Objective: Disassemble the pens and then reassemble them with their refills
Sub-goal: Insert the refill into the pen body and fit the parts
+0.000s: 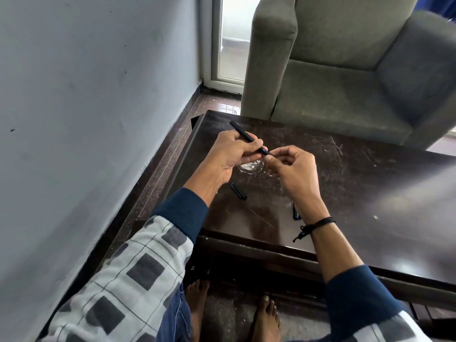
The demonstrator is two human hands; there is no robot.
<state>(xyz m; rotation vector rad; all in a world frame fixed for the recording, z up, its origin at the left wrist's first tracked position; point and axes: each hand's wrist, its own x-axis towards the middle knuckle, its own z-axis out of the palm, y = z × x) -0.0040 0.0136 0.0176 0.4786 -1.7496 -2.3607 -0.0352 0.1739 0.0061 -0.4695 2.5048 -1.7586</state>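
Head view: one pen (243, 133) in left hand (232, 154); one loose cap (238, 191)

A pale blue-grey wall (86, 95) with some small dark marks fills the left side. In the far corner stands a white-framed glass door (232, 40), and soft daylight comes through its frosted pane. The floor (212, 102) is polished reddish-brown stone and it reflects this light near the door. A grey-green fabric armchair (345, 82) stands just behind the far edge of a dark brown wooden table (370, 181). The tabletop is glossy, with many fine scratches and pale reflections toward its right edge.
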